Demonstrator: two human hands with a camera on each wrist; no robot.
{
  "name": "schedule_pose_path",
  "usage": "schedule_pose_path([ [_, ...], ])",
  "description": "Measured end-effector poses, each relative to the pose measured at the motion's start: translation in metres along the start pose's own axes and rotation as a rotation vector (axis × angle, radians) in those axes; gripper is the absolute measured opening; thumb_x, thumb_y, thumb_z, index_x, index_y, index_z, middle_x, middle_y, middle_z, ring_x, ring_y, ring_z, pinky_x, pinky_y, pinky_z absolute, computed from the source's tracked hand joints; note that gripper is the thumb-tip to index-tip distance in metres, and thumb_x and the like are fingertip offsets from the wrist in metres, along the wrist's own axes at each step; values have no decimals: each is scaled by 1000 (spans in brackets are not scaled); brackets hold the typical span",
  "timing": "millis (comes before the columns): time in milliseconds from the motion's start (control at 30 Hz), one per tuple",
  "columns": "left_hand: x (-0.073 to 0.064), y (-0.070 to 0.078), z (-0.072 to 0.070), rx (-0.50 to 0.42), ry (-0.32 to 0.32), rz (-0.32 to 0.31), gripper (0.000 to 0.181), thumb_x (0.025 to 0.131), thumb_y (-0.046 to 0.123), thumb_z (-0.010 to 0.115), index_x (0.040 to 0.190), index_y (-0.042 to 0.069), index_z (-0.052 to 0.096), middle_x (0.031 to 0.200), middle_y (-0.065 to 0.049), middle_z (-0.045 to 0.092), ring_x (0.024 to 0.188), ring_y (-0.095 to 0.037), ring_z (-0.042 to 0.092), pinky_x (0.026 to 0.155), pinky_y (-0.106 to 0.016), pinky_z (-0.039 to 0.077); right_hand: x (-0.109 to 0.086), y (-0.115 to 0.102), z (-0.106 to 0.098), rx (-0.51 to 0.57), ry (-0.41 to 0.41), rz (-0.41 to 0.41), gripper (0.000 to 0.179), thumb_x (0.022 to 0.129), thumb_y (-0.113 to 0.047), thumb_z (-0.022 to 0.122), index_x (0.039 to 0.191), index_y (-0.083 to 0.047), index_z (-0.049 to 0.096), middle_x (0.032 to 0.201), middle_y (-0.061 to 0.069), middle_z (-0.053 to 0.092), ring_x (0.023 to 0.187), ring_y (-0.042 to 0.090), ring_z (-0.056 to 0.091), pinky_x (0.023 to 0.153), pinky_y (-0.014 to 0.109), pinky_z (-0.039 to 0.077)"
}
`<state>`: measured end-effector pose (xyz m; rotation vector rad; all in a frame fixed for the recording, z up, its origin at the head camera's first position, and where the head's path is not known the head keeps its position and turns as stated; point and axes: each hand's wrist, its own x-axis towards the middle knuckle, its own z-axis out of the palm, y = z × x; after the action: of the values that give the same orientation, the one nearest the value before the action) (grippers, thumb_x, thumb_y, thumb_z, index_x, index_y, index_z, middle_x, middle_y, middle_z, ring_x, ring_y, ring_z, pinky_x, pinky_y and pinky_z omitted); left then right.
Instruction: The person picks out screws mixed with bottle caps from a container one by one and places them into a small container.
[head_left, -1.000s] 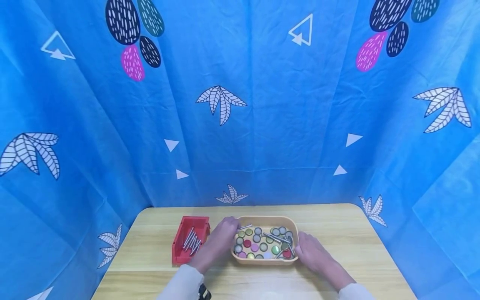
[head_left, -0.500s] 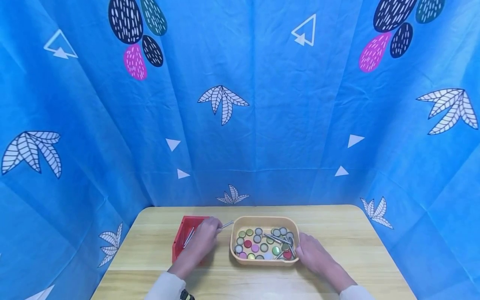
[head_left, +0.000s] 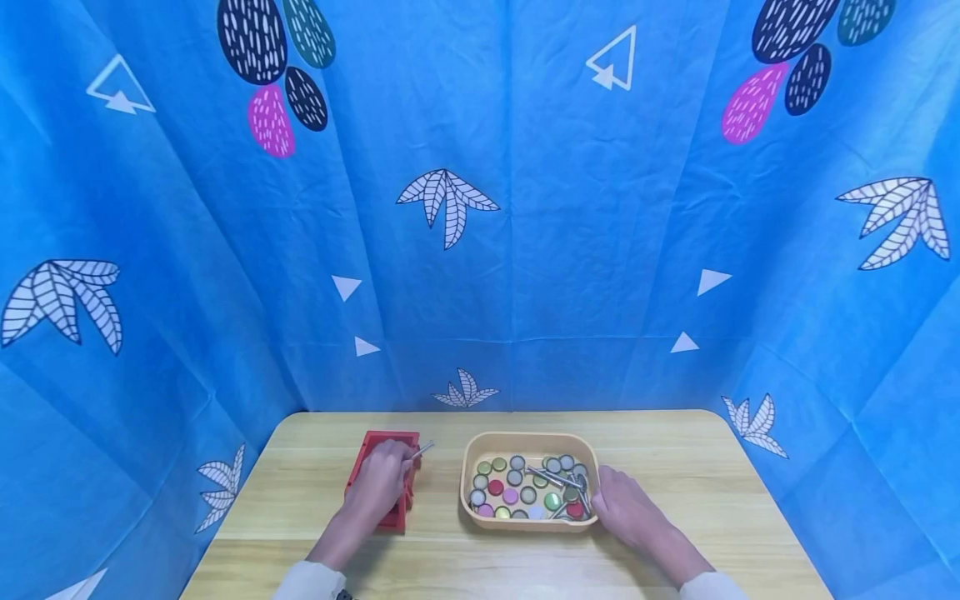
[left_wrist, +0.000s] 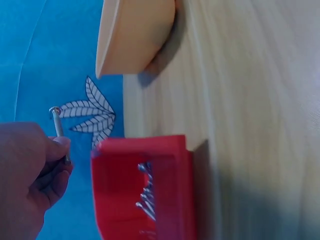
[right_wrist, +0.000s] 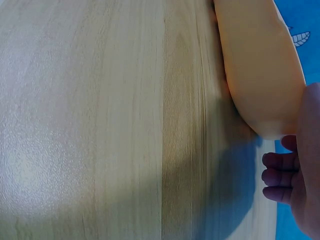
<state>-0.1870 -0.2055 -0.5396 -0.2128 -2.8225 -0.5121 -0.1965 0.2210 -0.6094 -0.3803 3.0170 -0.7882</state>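
Between thumb and fingers my left hand (head_left: 381, 479) pinches a metal screw (left_wrist: 58, 125), its round head pointing up and away. That hand is above the small red bin (head_left: 409, 500), hiding most of its inside in the head view. Several more screws (left_wrist: 146, 197) lie in the bin in the left wrist view. My right hand (head_left: 626, 507) holds the right end of a tan tray (head_left: 525, 525) by its rim, fingers beneath the edge in the right wrist view. Inside the tray are several bottle caps (head_left: 528, 495) and several screws (head_left: 547, 477), mostly toward the right.
The wooden table (head_left: 510, 567) carries both containers, with a gap between the red bin and the tan tray. A blue patterned curtain (head_left: 510, 250) hangs behind the table and along both sides.
My left hand has moved left with the screw, from the tan tray's left rim to over the red bin. My right hand stays on the tray's right end.
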Motion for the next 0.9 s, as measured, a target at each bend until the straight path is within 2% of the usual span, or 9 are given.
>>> schedule_pose_path([
  [200, -8, -16, 3, 27, 41, -32, 7, 92, 7, 76, 98, 4, 73, 89, -6, 65, 82, -16, 60, 76, -33, 63, 0, 1, 0, 0, -6, -5, 27, 98, -16, 52, 120, -4, 62, 86, -7, 58, 80, 10, 51, 80, 36, 51],
  [300, -14, -23, 5, 34, 90, -35, 10, 91, 2, 75, 100, 0, 72, 91, -11, 67, 83, -19, 62, 77, -38, 64, 0, 1, 0, -6, -1, -9, 24, 97, -16, 52, 116, -5, 63, 84, -7, 57, 78, 10, 50, 78, 35, 50],
  [433, -20, -30, 7, 23, 136, -78, 8, 91, 0, 73, 99, -2, 71, 89, -14, 67, 79, -21, 63, 70, -38, 62, -1, -1, 0, -9, 0, -11, 24, 97, -16, 53, 116, -4, 62, 85, -6, 58, 79, 10, 50, 78, 35, 50],
  [600, -24, -35, 9, 45, 122, -128, 9, 94, -1, 68, 100, -6, 70, 90, -18, 68, 79, -24, 65, 69, -41, 62, 0, 0, 0, -13, -8, -5, 28, 98, -17, 51, 121, -3, 62, 87, -5, 59, 81, 10, 50, 79, 35, 50],
  [700, -24, -38, 13, 94, 98, -111, 6, 91, -6, 65, 96, -7, 68, 83, -17, 66, 74, -23, 64, 66, -40, 62, 0, 1, 1, -20, -12, -1, 26, 99, -17, 51, 119, -3, 61, 86, -5, 58, 80, 10, 49, 77, 34, 50],
  [800, -25, -40, 17, 177, 72, -52, 11, 84, -12, 64, 93, -9, 67, 77, -16, 63, 70, -22, 62, 65, -39, 61, 0, 1, 1, -16, -11, -1, 26, 98, -17, 51, 118, -3, 62, 86, -5, 58, 79, 10, 49, 77, 34, 50],
  [900, -26, -39, 20, 244, 41, -4, 12, 82, -12, 67, 93, -9, 68, 75, -15, 62, 68, -21, 59, 63, -36, 60, 0, 1, 2, -8, -8, 0, 28, 98, -16, 51, 119, -2, 62, 87, -5, 58, 79, 10, 50, 78, 35, 50],
])
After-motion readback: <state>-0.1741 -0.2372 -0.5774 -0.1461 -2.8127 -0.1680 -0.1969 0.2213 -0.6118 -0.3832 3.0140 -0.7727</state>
